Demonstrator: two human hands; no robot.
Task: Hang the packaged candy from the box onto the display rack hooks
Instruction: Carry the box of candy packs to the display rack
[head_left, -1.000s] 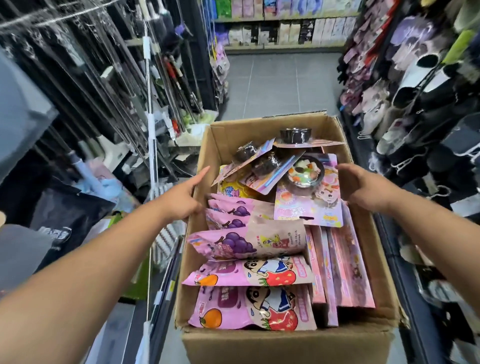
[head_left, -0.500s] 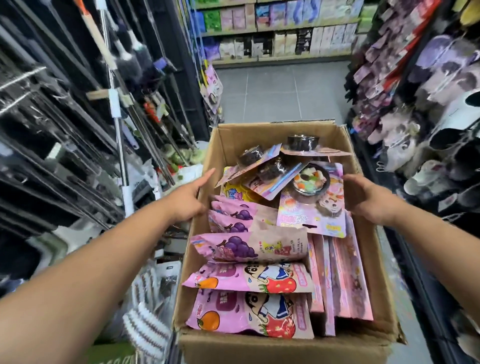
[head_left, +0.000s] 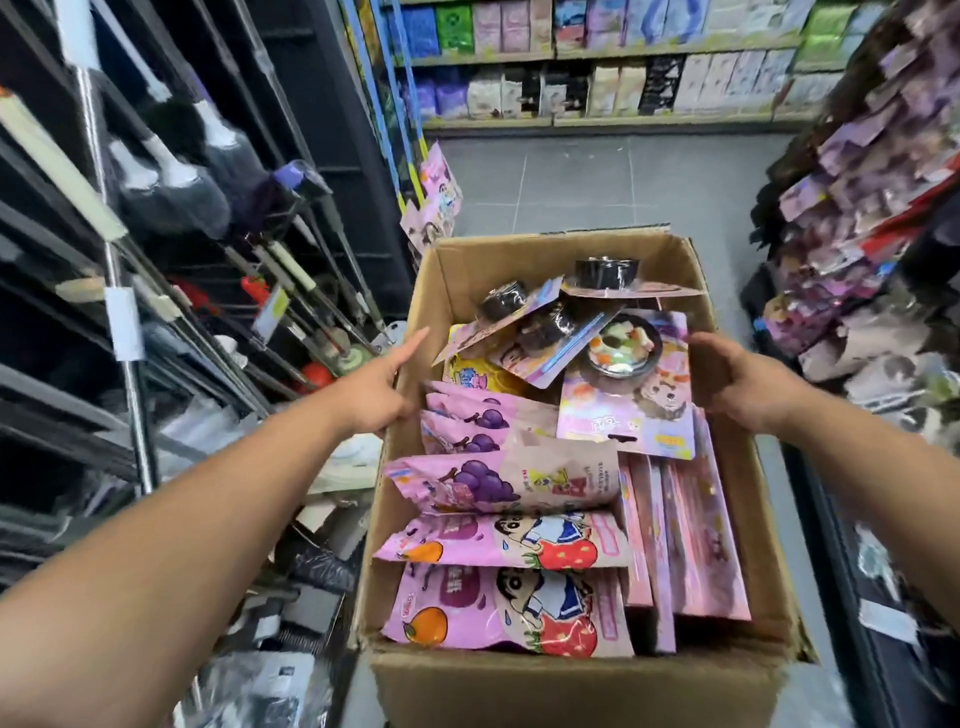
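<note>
Box (head_left: 566, 680) is being carried down the aisle: compared with a second ago the far shelves (head_left: 597, 78) sit closer and the side racks have slid past. Both hands stay on the box walls, left hand (head_left: 371, 392) outside the left wall with index finger pointing forward, right hand (head_left: 748, 382) on the right wall; fingers wrapped on cardboard, no packet held. Candy packets (head_left: 498, 483) all lie in the box, none hung. A pink packet display (head_left: 434, 208) hangs ahead on the left, likely the target rack. Judgement: transport phase, hanging not started.
</note>
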